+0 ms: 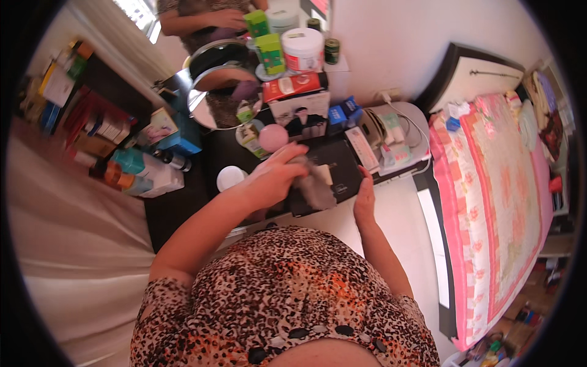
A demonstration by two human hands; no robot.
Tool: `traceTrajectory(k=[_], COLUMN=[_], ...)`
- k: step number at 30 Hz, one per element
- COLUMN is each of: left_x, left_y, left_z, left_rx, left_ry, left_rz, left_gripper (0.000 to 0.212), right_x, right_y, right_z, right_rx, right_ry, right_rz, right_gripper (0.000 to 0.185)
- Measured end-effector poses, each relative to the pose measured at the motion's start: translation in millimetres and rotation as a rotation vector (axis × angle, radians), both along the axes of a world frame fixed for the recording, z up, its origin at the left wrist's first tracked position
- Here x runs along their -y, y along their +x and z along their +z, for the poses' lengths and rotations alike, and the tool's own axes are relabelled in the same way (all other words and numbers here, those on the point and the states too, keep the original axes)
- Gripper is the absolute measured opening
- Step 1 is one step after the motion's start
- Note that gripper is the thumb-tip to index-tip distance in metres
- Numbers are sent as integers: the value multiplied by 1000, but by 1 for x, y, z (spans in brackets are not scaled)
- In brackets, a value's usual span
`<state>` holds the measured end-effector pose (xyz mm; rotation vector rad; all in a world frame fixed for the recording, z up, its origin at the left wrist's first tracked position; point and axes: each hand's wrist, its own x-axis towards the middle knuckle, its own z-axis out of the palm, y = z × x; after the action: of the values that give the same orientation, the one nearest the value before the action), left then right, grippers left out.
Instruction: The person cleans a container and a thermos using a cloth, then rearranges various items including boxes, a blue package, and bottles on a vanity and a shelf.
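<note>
A crumpled grey cloth (314,186), blurred, is in my left hand (277,176) over a flat black box (346,176). My right hand (365,197) holds the right edge of this box near its front corner; some of its fingers are hidden. The box lies at the front of a dark desk (172,220), and a small pale patch shows on its lid beside the cloth. Just beyond my left hand is a pink round object (274,137). A white round lid or jar (230,178) stands left of my left wrist.
A round mirror (224,98), a carton with a printed figure (300,114) and a white tub (302,48) stand behind. Bottles and boxes (144,172) crowd the left. A white tray (412,133) with a cable is at right, before a bed with a pink-edged cover (504,206).
</note>
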<state>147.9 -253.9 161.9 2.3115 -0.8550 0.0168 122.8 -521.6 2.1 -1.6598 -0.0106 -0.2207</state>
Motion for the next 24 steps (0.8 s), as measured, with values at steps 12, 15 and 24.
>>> traceTrajectory(k=[12,15,24], left_x=[111,101,48], left_y=[41,45,15], left_z=[-82,-73,-55], left_rx=[446,461,494], left_ry=[-101,-7,310], left_rz=[-72,-118,150], left_gripper=[54,47,28], right_x=[16,15,24], right_y=[-2,-2,5], right_z=[-21,-11,-37], right_rx=[-160,-161,-34], right_ry=[147,232,-62], right_rz=[3,73,-66], right_gripper=[56,58,50])
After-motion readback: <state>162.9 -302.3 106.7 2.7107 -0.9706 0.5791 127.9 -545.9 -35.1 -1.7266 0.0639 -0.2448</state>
